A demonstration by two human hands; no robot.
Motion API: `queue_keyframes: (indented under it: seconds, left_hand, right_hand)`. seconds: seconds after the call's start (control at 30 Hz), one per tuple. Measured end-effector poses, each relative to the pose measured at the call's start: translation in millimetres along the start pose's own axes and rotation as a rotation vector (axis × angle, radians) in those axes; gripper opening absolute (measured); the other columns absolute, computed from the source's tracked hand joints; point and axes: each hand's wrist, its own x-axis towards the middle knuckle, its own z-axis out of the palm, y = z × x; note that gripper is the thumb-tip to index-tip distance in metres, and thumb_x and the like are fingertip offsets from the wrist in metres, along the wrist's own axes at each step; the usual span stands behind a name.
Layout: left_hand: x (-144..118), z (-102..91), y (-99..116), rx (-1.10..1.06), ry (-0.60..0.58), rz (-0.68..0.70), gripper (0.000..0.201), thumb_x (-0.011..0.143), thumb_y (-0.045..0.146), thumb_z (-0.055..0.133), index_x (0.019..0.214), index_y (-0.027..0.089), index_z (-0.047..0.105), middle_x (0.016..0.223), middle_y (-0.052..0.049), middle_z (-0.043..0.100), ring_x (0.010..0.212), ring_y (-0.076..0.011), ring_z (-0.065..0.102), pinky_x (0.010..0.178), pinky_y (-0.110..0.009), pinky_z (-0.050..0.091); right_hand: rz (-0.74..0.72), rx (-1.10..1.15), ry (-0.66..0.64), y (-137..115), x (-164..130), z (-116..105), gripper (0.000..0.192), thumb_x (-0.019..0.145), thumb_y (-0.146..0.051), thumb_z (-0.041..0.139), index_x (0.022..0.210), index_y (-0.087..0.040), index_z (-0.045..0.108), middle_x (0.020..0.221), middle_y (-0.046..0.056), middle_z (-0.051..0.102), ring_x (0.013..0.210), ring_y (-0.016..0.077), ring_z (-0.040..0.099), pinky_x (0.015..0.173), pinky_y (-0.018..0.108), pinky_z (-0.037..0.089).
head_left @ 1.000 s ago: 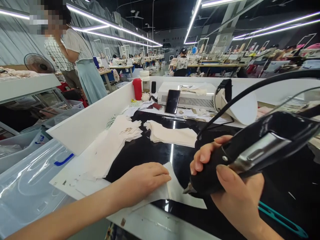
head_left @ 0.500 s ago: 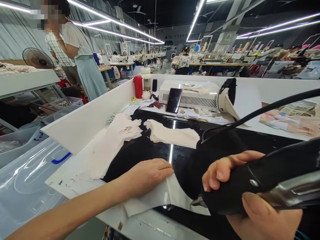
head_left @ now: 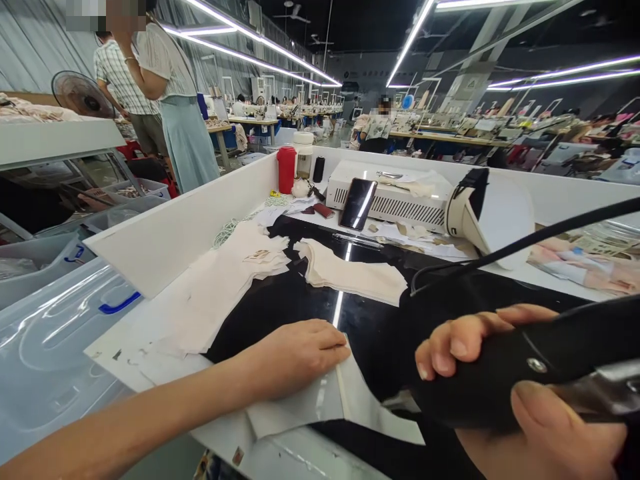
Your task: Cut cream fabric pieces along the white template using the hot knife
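Note:
My left hand (head_left: 305,353) lies low over a white fabric piece (head_left: 363,393), its fingers pressed together on the piece near a raised fold. The piece curves along the front of a glossy black work surface (head_left: 265,320), tapering to a point at the right. In my right hand (head_left: 540,413) is a black handheld tool (head_left: 480,380) with a metal lever, fingers wrapped round its body. Its pointed metal tip (head_left: 403,402) is beside the curved fabric edge; whether they touch I cannot tell. Behind my hands lies a stack of cream fabric pieces (head_left: 355,273).
More cream pieces (head_left: 220,280) lie at the left. A black cable (head_left: 540,233) arcs across the right. Along the back stand a red cup (head_left: 286,170), a phone (head_left: 358,203), a white vented box (head_left: 390,187) and a white visor (head_left: 480,213). Two people stand beyond the left panel (head_left: 185,227).
The view has shifted slightly. My right hand and the tool have moved a little to the right, uncovering more of the fabric's pointed end. My left hand keeps its place on the fabric.

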Motion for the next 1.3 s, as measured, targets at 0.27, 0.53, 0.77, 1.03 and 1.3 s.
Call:
queue_keyframes:
  seconds: [0.27,0.53,0.77,1.03,1.3]
  left_hand:
    - [-2.1,6.3,0.4,-0.044,0.046,-0.021,0.026,0.115,0.007,0.052,0.13,0.009,0.073,0.127,-0.014,0.08,0.121,-0.0229,0.078,0.112,-0.036,0.064]
    - [-2.0,6.9,1.7,-0.086,0.068,-0.058,0.026,0.115,0.008,0.053,0.128,0.01,0.075,0.127,-0.014,0.08,0.116,-0.0226,0.078,0.106,-0.037,0.068]
    - [-1.2,5.5,2.4,-0.082,0.074,-0.049,0.026,0.114,0.006,0.052,0.125,0.01,0.075,0.125,-0.014,0.08,0.112,-0.0229,0.078,0.104,-0.037,0.069]
    - [-2.2,0.1,1.0,-0.066,0.028,-0.036,0.028,0.114,0.006,0.05,0.128,0.011,0.074,0.126,-0.014,0.079,0.112,-0.0222,0.078,0.102,-0.038,0.068]
    - [-6.9,1.8,-1.3,-0.051,0.035,-0.029,0.027,0.114,0.008,0.051,0.129,0.013,0.073,0.13,-0.014,0.079,0.115,-0.0234,0.079,0.108,-0.039,0.066]
  right_hand:
    - [-0.074,0.018,0.047,20.1,42.7,29.1,0.039,0.083,-0.037,0.098,0.109,-0.029,0.07,0.078,-0.004,0.067,0.062,0.0173,0.065,0.054,0.029,0.059]
    - [-0.086,-0.022,0.064,38.3,46.0,35.5,0.042,0.086,-0.04,0.094,0.113,-0.029,0.065,0.081,-0.005,0.067,0.062,0.0165,0.066,0.055,0.029,0.059]
    - [-0.1,-0.02,0.038,41.9,43.1,34.1,0.041,0.089,-0.041,0.092,0.116,-0.029,0.064,0.084,-0.006,0.066,0.062,0.0154,0.066,0.057,0.03,0.062]
    - [-0.097,-0.046,0.027,42.2,40.7,34.2,0.037,0.093,-0.038,0.089,0.117,-0.031,0.062,0.086,-0.006,0.066,0.061,0.0157,0.066,0.058,0.032,0.062]
    - [-0.107,0.003,0.051,32.8,34.0,30.3,0.041,0.088,-0.042,0.095,0.116,-0.03,0.067,0.082,-0.005,0.068,0.062,0.0166,0.066,0.055,0.029,0.06]
